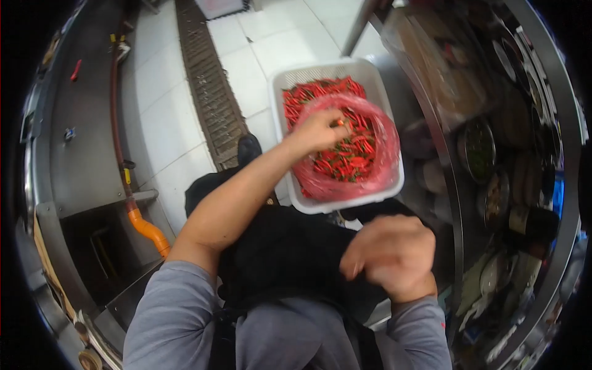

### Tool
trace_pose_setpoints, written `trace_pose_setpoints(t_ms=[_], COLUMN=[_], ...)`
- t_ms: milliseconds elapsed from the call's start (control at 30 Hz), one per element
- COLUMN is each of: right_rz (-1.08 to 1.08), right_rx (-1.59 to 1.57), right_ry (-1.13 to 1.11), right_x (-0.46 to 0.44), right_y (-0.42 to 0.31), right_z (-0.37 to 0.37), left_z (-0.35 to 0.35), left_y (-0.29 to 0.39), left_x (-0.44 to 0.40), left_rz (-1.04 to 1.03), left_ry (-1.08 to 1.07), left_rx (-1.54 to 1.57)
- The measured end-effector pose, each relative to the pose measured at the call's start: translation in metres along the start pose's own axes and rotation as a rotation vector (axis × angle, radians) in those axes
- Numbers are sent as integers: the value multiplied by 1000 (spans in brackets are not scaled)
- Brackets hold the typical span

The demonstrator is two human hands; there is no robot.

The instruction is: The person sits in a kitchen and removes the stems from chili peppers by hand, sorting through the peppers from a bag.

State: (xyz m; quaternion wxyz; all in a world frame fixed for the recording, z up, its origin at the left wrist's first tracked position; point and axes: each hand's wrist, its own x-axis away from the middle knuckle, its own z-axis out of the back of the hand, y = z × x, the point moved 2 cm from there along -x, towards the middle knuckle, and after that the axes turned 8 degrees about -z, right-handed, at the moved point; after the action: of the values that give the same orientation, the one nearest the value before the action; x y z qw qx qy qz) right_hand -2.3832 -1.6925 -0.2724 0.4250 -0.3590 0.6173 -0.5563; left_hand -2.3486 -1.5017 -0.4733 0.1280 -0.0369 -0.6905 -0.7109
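Note:
My left hand (319,129) reaches over a pink plastic bag (385,169) whose mouth is spread wide. Its thumb and fingers are pinched on a small red chili pepper (340,123), partly hidden by the fingers. Inside the bag lie many red chili peppers (353,161) with green stems. The bag rests in a white plastic basket (279,83), and more red chilies (302,92) fill its far end. My right hand (394,253) hovers near my lap, to the right and nearer than the basket. Its fingers look curled but are smeared by motion.
On the right stands a metal shelf (453,203) with a plastic-covered tray (441,61), metal bowls (480,148) and a dark bottle (533,222). A floor drain grate (213,92) crosses the white tiles. At left are steel equipment (77,135) and an orange pipe (145,228).

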Motion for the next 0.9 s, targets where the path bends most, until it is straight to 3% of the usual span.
trace_pose_setpoints(t_ms=[67,100,133,200,267,333,900], right_rz=[212,343,332,664,592,453,525], right_rx=[-306,-272,-267,-419,-462,-535,-531], right_ry=[-122,-274,-256,-25,-46,-352,-334], right_x=[0,-9,-11,-17,-12,-18,-12], right_y=[-16,-27,-26,-28,-29,-32,-41], right_z=[-14,-11,-21,-40,-34,-24,-25], left_z=[-2,-2,-1,1,3,5,4], left_y=[9,12,18,27,27,25,26], left_x=[4,4,6,10,12,12,11], left_rz=[-37,-45,-52,-20,11,-21,-70], left_ry=[33,21,17,4,13,7,23], left_rx=[-34,1,29,61,34,72,46])
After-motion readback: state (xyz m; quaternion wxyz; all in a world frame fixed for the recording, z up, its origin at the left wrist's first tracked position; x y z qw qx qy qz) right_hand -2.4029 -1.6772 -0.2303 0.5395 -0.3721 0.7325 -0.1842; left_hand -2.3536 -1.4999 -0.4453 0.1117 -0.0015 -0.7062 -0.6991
